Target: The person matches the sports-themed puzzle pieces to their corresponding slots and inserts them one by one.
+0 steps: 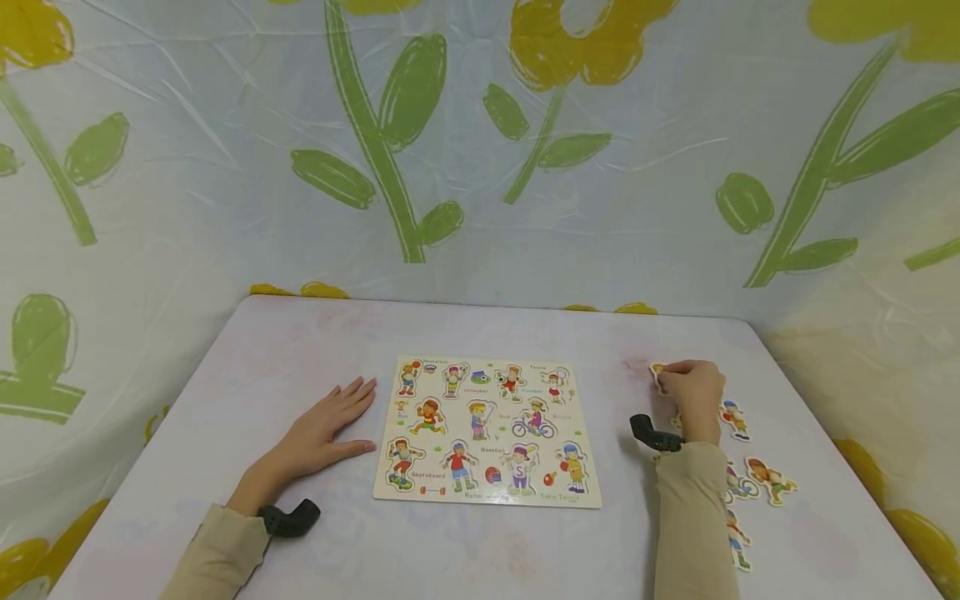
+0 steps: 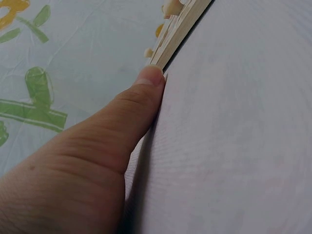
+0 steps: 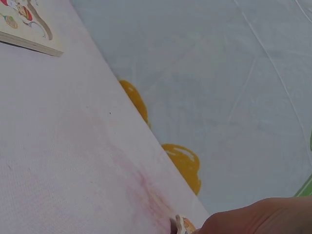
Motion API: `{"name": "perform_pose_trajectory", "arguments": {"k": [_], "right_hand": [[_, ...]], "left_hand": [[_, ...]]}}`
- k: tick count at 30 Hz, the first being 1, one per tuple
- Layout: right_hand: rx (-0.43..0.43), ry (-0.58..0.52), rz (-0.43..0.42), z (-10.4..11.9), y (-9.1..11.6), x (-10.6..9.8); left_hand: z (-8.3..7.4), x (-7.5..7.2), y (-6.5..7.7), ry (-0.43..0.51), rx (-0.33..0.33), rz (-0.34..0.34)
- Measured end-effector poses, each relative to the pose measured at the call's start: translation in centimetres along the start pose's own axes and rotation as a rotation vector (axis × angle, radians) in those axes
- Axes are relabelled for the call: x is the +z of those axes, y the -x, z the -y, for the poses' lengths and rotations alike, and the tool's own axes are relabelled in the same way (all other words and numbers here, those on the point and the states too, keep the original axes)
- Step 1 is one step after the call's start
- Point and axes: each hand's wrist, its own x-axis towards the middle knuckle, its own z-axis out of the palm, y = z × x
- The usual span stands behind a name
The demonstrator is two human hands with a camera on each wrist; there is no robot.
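My left arm (image 1: 225,537) slants inward; my left hand (image 1: 326,429) lies palm down, fingers (image 1: 351,402) straight, thumb (image 1: 352,450) (well apart from them) pointing inward. My right arm (image 1: 693,525) reaches ahead, right hand (image 1: 693,396) curled in a pinch.

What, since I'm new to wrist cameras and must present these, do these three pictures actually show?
There is no robot here, only a person working with two bare hands. The wide picture comes from a camera on the head, looking forward and down; the other two come from a camera on each wrist, probably the black devices visible there.

On the pale table lies a wooden sports puzzle board. The left hand rests beside it, fingers straight. The right hand seems to pinch a puzzle piece. Other loose pieces lie near that hand, including a runner and a partly hidden cyclist. Behind hangs a flower-patterned sheet.
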Motion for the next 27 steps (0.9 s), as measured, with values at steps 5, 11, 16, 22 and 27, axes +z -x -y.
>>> {"name": "perform_pose_trajectory", "arguments": {"k": [5,11,16,22,27], "right_hand": [[-0.006,-0.012,0.007,0.4,0.0,-0.1],[-0.043,-0.012,0.007,1.8,0.4,0.3],[-0.103,-0.004,-0.002,3.6,1.2,0.7],[-0.202,-0.015,-0.027,5.5,2.0,1.3],[-0.305,-0.023,-0.036,7.0,3.0,1.9]], "left_hand": [[0.1,0.1,0.0,-0.006,0.0,0.001],[0.2,0.2,0.0,-0.01,0.001,-0.004],[0.2,0.3,0.0,-0.018,0.011,-0.023],[0.1,0.2,0.0,-0.015,-0.003,-0.009],[0.1,0.2,0.0,-0.016,0.009,-0.022]]}}
